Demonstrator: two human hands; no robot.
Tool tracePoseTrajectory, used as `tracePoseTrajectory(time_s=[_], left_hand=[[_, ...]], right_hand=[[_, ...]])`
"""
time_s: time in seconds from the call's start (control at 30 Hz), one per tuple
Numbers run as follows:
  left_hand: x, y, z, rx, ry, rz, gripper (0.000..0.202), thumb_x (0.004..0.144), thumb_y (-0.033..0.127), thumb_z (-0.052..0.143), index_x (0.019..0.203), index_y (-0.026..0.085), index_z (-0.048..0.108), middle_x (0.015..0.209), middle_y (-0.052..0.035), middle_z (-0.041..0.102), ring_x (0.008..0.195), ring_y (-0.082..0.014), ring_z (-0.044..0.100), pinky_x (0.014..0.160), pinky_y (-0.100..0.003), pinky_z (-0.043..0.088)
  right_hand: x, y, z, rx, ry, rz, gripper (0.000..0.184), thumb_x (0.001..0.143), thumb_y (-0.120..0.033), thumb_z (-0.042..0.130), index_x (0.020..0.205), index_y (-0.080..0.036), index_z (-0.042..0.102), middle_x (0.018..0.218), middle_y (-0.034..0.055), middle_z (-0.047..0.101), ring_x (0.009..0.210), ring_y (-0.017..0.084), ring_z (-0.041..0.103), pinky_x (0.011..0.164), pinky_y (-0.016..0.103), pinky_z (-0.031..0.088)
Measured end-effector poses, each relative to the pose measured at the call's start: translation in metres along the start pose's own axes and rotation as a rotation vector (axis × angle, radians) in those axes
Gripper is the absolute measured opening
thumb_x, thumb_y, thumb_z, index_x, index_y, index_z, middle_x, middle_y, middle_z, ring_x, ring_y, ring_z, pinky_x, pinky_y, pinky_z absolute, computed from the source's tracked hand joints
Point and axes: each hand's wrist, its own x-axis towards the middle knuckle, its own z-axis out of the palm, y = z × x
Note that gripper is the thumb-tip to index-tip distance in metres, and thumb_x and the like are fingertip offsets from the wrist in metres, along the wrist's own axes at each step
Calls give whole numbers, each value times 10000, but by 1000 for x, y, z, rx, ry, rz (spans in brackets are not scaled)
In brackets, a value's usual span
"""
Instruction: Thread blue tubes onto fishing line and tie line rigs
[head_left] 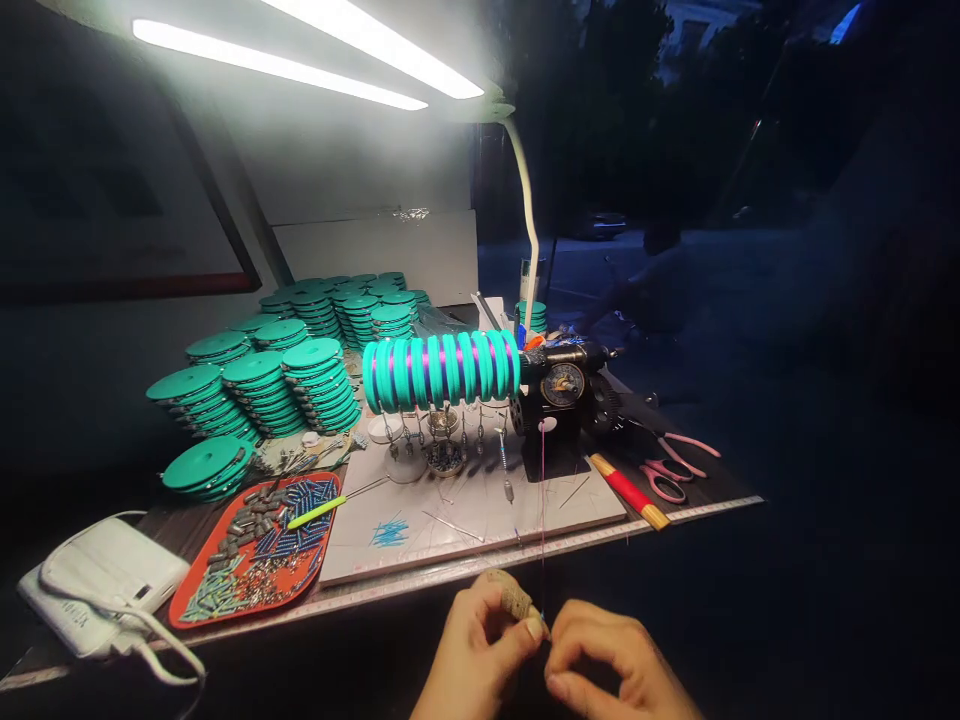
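Note:
Below the table's front edge, my left hand (487,645) pinches a thin pink fishing line (543,500) between thumb and index finger. A tan wrap covers part of that index finger. At the pinch a tiny bluish piece shows, too small to name. Close on its right, my right hand (619,660) is closed, thumb and forefinger together; what they grip cannot be made out. The line runs up, nearly straight, to a black winding machine (555,440). A row of teal spools (442,372) sits on the machine's shaft, with small metal weights hanging under it.
Stacked teal discs (247,385) fill the back left. A red tray (177,606) holds sinkers and small parts, with a lime-handled tool (318,512) across its edge. A white power bank (105,585) lies left; pink-handled scissors (664,480) lie right. A lamp (532,210) arches overhead.

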Motion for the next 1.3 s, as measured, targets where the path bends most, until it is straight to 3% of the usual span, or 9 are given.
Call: tracePoseTrajectory(time_s=[0.13, 0.33, 0.43, 0.6, 0.77, 0.97, 1.07, 1.17, 1.3], left_hand=[[-12, -2, -4, 651, 231, 505, 124, 742, 141, 486, 632, 176, 530, 721, -25, 448, 626, -140, 468, 554, -238, 388], [-22, -23, -22, 1132, 640, 958, 268, 787, 85, 420, 967, 175, 597, 927, -136, 581, 873, -236, 577, 682, -285, 486], [-22, -18, -25, 1207, 677, 1038, 286, 761, 46, 454, 963, 181, 605, 911, -137, 630, 863, -246, 586, 701, -306, 475], [-21, 9, -26, 579, 381, 593, 157, 771, 142, 483, 742, 169, 635, 707, -66, 618, 677, -177, 551, 607, -266, 435], [-18, 29, -27, -498, 120, -331, 191, 526, 212, 750, 571, 117, 590, 553, 27, 494, 411, -17, 294, 319, -118, 136], [-17, 30, -23, -768, 21, -398, 241, 505, 169, 778, 571, 106, 554, 508, 64, 392, 401, 1, 279, 320, -97, 114], [-18, 24, -25, -351, 84, -188, 201, 601, 242, 701, 561, 134, 536, 496, 58, 382, 405, -33, 279, 340, -141, 193], [-21, 14, -28, 369, 278, 287, 150, 737, 193, 549, 591, 156, 545, 608, -21, 511, 566, -126, 476, 511, -219, 385], [-27, -2, -30, 963, 507, 821, 214, 761, 80, 455, 886, 171, 603, 878, -119, 585, 820, -226, 572, 659, -286, 466]], right_hand=[[19, -32, -6, -73, -120, -150, 194, 797, -150, 480, 669, -141, 625, 626, 37, 628, 566, 122, 563, 539, 197, 416], [108, -59, -1, 19, -361, 262, 101, 682, -94, 580, 592, -122, 615, 524, -34, 528, 523, 88, 465, 469, 174, 339], [139, -59, 12, 57, -526, 297, 90, 638, -65, 604, 557, -105, 598, 475, -46, 505, 450, 72, 435, 411, 161, 323], [116, -49, 8, -26, -435, 122, 86, 721, -136, 572, 777, -122, 637, 648, -4, 593, 499, 83, 466, 454, 182, 358], [61, -25, -9, -576, -100, -881, 256, 844, -110, 386, 767, -117, 630, 553, 37, 570, 487, 137, 457, 463, 281, 342], [52, -19, 12, -657, -56, -1026, 305, 841, -58, 359, 710, -79, 634, 544, 49, 581, 450, 134, 446, 412, 290, 314], [48, -25, 19, -561, -119, -921, 395, 885, -80, 326, 589, -133, 581, 457, 8, 513, 420, 118, 410, 389, 265, 283], [54, -38, 15, -247, -255, -757, 355, 907, -158, 351, 639, -147, 583, 552, 22, 590, 513, 113, 497, 479, 224, 382], [99, -54, 12, 171, -369, -12, 131, 772, -175, 547, 657, -138, 598, 586, -4, 601, 559, 105, 536, 526, 196, 418]])
